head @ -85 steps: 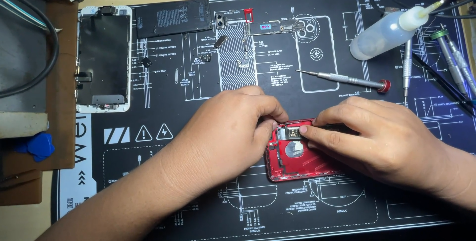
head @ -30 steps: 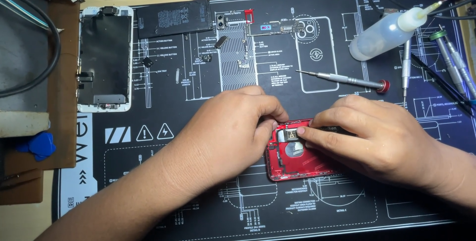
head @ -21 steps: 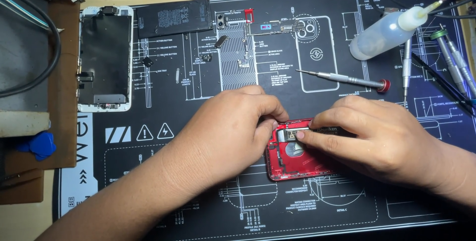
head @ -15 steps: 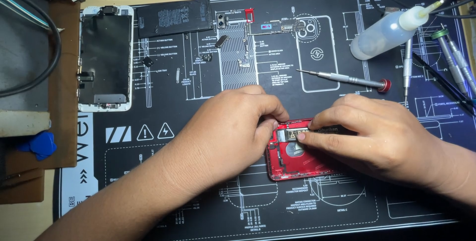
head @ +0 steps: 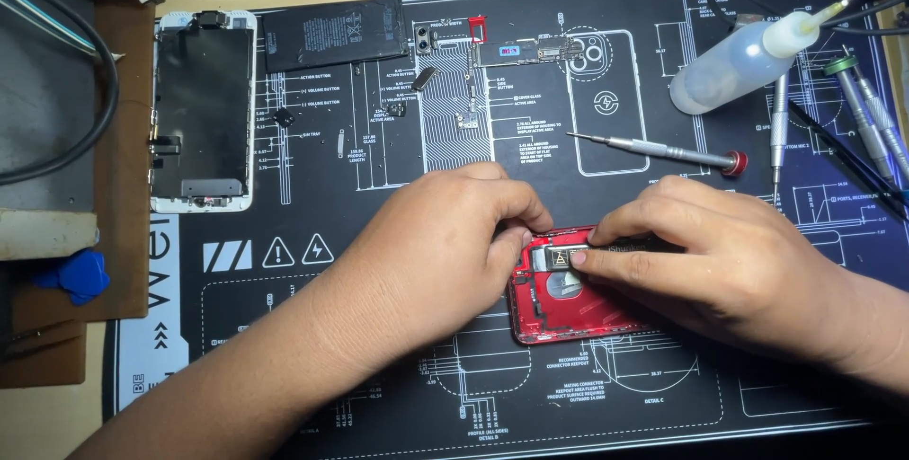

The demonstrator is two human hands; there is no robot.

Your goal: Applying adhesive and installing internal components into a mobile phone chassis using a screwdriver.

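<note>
Nearest you, just below the centre of the dark repair mat (head: 606, 394), lies the red phone housing (head: 568, 313), open side up, and both your hands rest on it. Your left hand (head: 431, 252) comes in from 7 o'clock and curls over the housing's left edge, fingers bent down against the frame and gripping it in place. Your right hand (head: 729, 266) comes in from 4 o'clock; its thumb and forefinger pinch a small silver component (head: 557, 259) at the housing's top end, pressed close to your left fingertips. Beyond your right hand, toward 1 o'clock, a red-capped screwdriver (head: 663, 150) lies on the mat, and further out a clear squeeze bottle (head: 743, 67) lies tilted beside more drivers at 2 o'clock. Toward 12 o'clock sit small phone parts and a logic board (head: 530, 51), with a black battery (head: 333, 32) at 11 o'clock. At 10 o'clock a white-framed screen assembly (head: 203, 110) lies face down, well apart from the housing.
</note>
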